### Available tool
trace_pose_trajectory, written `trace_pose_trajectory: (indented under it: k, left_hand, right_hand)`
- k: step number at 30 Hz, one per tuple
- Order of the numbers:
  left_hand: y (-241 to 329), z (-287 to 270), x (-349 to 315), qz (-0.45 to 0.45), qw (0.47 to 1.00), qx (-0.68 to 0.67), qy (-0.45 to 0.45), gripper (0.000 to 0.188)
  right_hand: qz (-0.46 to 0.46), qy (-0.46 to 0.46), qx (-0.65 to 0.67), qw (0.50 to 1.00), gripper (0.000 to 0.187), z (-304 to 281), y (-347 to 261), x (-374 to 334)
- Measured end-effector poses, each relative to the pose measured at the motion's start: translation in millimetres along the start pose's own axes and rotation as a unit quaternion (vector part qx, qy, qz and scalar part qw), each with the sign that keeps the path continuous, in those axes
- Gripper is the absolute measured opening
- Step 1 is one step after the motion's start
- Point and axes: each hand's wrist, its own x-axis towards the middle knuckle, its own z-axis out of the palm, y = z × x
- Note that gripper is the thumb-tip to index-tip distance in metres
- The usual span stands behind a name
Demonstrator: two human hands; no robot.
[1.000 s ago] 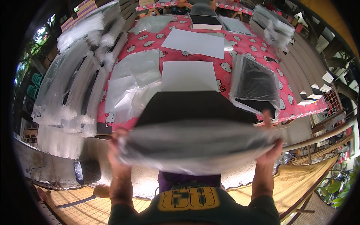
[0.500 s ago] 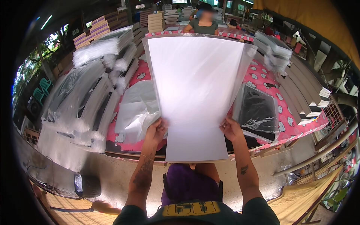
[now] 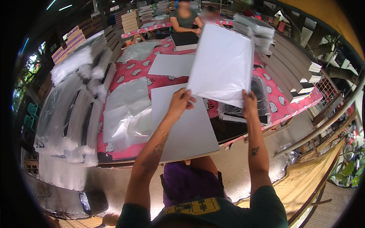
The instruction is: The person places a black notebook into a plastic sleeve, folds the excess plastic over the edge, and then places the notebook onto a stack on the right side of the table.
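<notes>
A white board in a clear plastic sleeve [image 3: 222, 64] is held up over the table, tilted with its far end leaning right. My left hand [image 3: 181, 102] pinches its near left corner. At the near right corner my right hand [image 3: 249, 103] grips the sleeve's edge, thumb on top. Under my left forearm lies a bare pale board [image 3: 182, 127], its near end at the table's front edge. Crumpled clear plastic sleeves [image 3: 127, 114] lie to the left of it. Beneath the held board, a plastic-wrapped dark stack [image 3: 262, 95] is partly hidden.
Tall stacks of plastic-wrapped boards [image 3: 64, 117] line the left side, with thick board stacks [image 3: 291, 68] on the right. Farther back on the pink patterned tablecloth [image 3: 125, 72] are another white sheet [image 3: 171, 64] and a black-topped stack [image 3: 184, 40]. A co-worker [image 3: 184, 19] is behind it.
The sleeved board has swung up and right, uncovering the pale board, the white sheet and the black-topped stack. Both my hands moved up and rightward with it. The view has turned somewhat.
</notes>
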Motion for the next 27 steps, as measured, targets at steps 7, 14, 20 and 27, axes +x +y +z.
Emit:
trace_pose_trajectory:
  k: [7,14,20,27]
  left_hand:
    - [-41,131,71,-0.12,0.932,-0.343,-0.006,0.023]
    - [-87,156,74,-0.236,0.943,-0.235,-0.028,0.026]
    - [-86,134,38,-0.214,0.972,-0.096,-0.016,0.028]
    - [-5,-40,-108,0.129,0.949,0.229,0.176,0.024]
  right_hand:
    - [0.044,-0.019,-0.143,0.989,0.063,-103,-56,27]
    - [-0.187,-0.078,-0.587,0.783,0.051,-188,-7,0]
    - [-0.29,-0.003,-0.57,0.769,0.03,-171,35,-39]
    - [-0.359,0.146,-0.557,0.734,0.036,-146,23,-74]
